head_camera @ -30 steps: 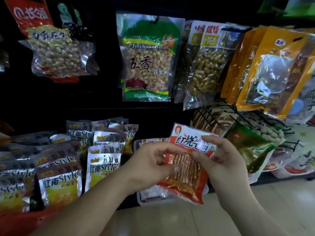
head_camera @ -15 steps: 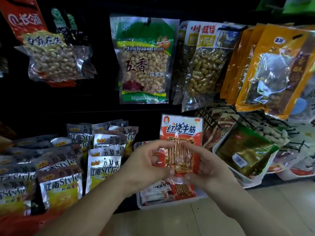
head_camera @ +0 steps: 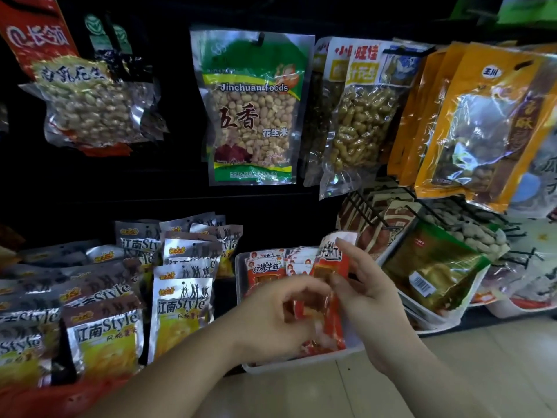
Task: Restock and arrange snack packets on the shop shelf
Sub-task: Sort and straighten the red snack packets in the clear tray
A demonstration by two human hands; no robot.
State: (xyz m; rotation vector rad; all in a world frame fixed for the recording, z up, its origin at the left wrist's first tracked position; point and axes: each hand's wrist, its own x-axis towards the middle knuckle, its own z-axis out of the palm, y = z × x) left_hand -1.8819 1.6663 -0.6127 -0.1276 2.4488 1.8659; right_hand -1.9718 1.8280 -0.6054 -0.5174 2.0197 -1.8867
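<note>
Dimly lit, a dark shop shelf point(head_camera: 90, 191) filled the view. A shallow white tray point(head_camera: 301, 362) sat on its lowest ledge, a little right of centre.

High above the tray hung a green bag of peanuts point(head_camera: 251, 107) marked "Jinchuan foods". Above the tray and far to its left hung a red-topped bag of peanuts point(head_camera: 87, 98). Above the tray to its right hung a clear bag of peanuts in their shells point(head_camera: 358, 122), and further right a row of orange bags point(head_camera: 482, 122).

Left of the tray stood rows of upright silver and yellow packets point(head_camera: 180, 306) printed "Style". Just right of the tray leaned a green and gold packet point(head_camera: 434, 270) with a barcode label. Pale floor tiles point(head_camera: 391, 387) lay in front of the tray.

Both bare hands met over the tray. The right hand point(head_camera: 370, 294) was over the tray's right side and held a red snack packet point(head_camera: 330, 276) upright above the tray. Its thumb pressed on the packet's face and its forefinger rested on the top edge. The other fingers were hidden behind the packet.

The left hand point(head_camera: 271, 321) was over the tray's middle, with its fingers curled at the packet's lower left edge. It was blurred, so it was not possible to tell whether it gripped the packet.

At the back left of the tray were more red packets point(head_camera: 265, 268) of the same kind.
</note>
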